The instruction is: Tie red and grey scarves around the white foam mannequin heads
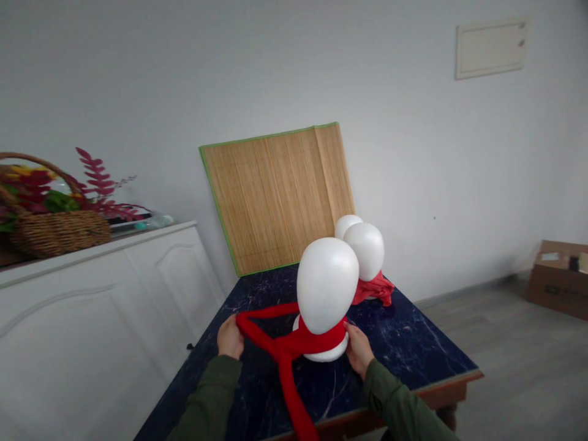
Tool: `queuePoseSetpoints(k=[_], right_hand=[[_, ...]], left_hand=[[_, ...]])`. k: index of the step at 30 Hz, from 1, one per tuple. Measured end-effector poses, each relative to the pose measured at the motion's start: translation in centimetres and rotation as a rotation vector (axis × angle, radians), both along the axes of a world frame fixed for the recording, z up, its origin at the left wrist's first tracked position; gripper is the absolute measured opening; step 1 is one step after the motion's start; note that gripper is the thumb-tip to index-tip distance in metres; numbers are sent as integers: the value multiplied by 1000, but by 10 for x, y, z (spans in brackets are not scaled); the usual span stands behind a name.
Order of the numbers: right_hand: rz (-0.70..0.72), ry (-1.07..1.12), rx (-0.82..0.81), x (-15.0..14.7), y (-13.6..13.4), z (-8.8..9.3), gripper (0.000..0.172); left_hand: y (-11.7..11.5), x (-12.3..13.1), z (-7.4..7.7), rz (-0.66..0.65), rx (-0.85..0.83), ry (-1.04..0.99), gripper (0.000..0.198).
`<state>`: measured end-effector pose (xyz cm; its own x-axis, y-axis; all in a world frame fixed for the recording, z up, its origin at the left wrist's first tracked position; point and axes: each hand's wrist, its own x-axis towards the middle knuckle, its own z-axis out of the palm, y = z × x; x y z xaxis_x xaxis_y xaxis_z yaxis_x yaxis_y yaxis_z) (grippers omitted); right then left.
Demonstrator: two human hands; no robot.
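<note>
A white foam mannequin head (pixel 327 285) stands upright on the dark marbled table (pixel 413 349), right in front of me. A long red scarf (pixel 287 349) is wrapped around its neck, and one end hangs over the table's near edge. My left hand (pixel 229 337) grips a loop of the scarf to the left of the head. My right hand (pixel 358 348) holds the scarf at the right side of the neck. Both my sleeves are olive green.
Two more white foam heads (pixel 366 248) stand behind, with red cloth (pixel 376 289) at their base. A bamboo mat (pixel 275 196) leans on the wall. A white cabinet (pixel 101 306) with a flower basket (pixel 50 214) is at left. A cardboard box (pixel 558 278) sits on the floor at right.
</note>
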<state>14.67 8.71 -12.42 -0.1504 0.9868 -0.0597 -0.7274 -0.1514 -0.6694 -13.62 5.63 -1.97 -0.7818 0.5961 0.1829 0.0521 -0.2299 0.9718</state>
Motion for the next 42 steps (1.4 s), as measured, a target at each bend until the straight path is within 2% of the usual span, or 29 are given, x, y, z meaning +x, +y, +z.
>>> queuePoseSetpoints(k=[3,6,9,11,13,15,16,18,21,23,24,26,28,31,34,36,39,42], right_hand=[[6,-1,5,-1,-1,1,22],[-2,15,9,-2,-1,1,22],[-6,30,9,-2,0,1,22],[-9,32,5,-3,0,1,23],[-18,27,-2,-3,1,0,25],[-32,15,-6,-3,0,0,27],[-38,8,-7,-3,0,0,28],[-49,-8,-13,-2,-1,1,30],[-71,-42,-40,-2,-3,3,31],[-89,-70,-59,0,-4,3,30],[-97,-84,-66,1,-4,4,30],[-108,-113,-72,3,-3,4,30],[-112,-141,-73,5,-2,4,30],[-100,-176,-72,6,-2,3,30],[-70,-193,-62,5,-2,2,29],[-49,-196,-49,3,-2,1,30],[-20,-195,-24,0,-2,-1,30],[17,-191,6,-1,-3,-1,30]], left_hand=[[2,2,5,-18,-39,125,19],[-13,27,-4,-85,-65,301,35],[-37,65,-23,-342,-87,603,49],[-50,85,-37,-480,-124,968,60],[-60,98,-47,-456,-160,1261,49],[-70,106,-53,-353,-174,1368,27],[-75,109,-54,-324,-179,1377,23],[-89,119,-54,-364,-188,1347,21],[-111,140,-53,-691,-239,1203,23],[-117,151,-55,-835,-280,1023,26],[-116,153,-57,-828,-306,916,29],[-106,148,-63,-705,-352,717,35],[-89,134,-67,-588,-379,571,42],[-64,109,-62,-515,-381,343,57],[-49,96,-51,-546,-408,111,59],[-45,99,-47,-664,-412,-14,55],[-44,111,-51,-838,-351,-235,52],[-47,117,-62,-768,-280,-348,47]])
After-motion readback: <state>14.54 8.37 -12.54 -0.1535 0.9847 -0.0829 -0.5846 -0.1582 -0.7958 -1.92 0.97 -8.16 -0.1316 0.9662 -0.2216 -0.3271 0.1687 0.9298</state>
